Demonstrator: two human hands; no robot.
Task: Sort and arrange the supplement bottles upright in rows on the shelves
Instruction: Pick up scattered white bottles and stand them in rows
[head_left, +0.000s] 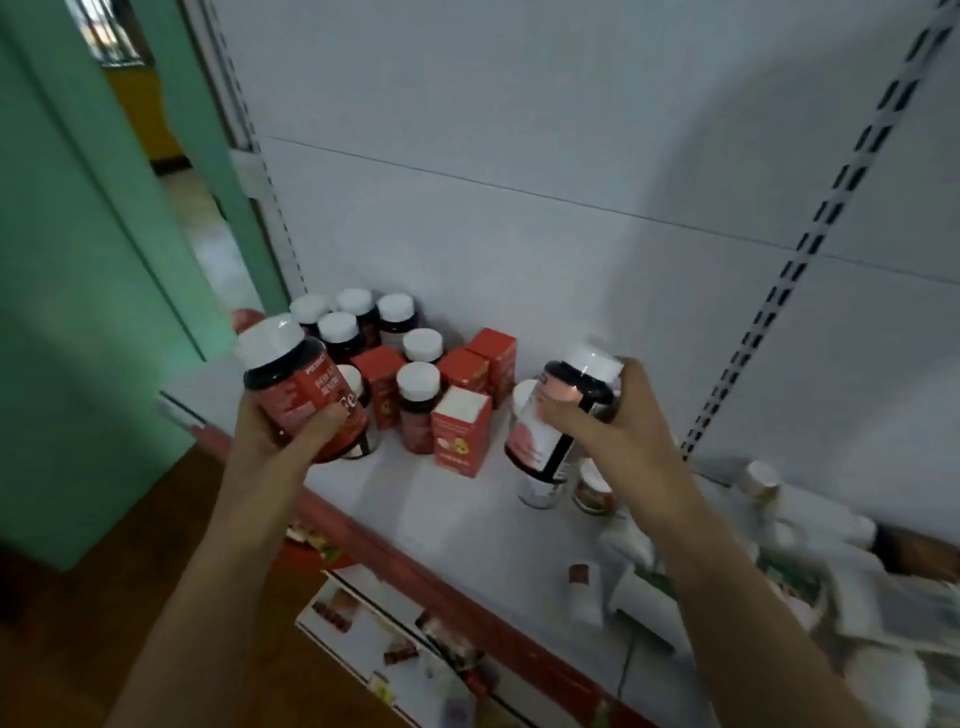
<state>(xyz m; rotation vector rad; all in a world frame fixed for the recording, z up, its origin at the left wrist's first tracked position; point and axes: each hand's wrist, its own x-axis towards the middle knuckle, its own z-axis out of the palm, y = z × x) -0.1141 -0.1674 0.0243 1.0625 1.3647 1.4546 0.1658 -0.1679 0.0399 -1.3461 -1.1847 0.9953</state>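
Note:
My left hand (283, 431) grips a dark bottle with a red label and white cap (291, 374), held tilted above the shelf's left front edge. My right hand (618, 421) holds a second dark bottle with a pink label (550, 415), tilted, over the middle of the white shelf (426, 499). Behind them, at the back left corner, several white-capped dark bottles (337, 325) stand upright in a cluster. Several red boxes (460, 428) stand among them.
A small jar (592, 488) and a clear jar base (540, 491) stand under my right hand. White bottles and packets (779, 551) lie jumbled at the right. The shelf has a red front strip (415, 566); a lower shelf (374, 639) holds mixed items. A green wall stands left.

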